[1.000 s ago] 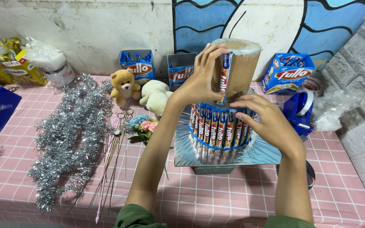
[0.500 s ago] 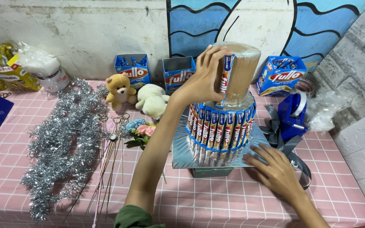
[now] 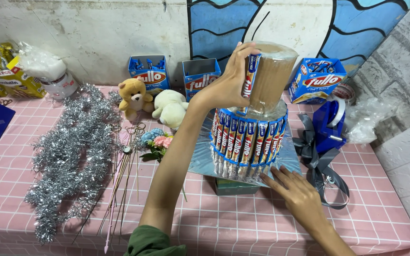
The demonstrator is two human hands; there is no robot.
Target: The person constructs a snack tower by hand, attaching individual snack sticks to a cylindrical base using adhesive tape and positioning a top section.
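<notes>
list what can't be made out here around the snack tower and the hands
Head view only:
- Far side of the snack tower: hidden by its own front.
- Green box beneath the silver board: mostly covered by the board.
- Left hand palm: turned away, pressing a wafer stick to the brown cylinder.
- Right hand forearm: cut off by the bottom edge.

Home craft corner: pink checked tablecloth (image 3: 243, 223), silver tinsel (image 3: 72, 156), painted wall (image 3: 96, 33).

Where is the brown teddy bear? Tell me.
In the head view, the brown teddy bear sits at the back left of the pink table, between the silver tinsel and the white plush toy.
</notes>
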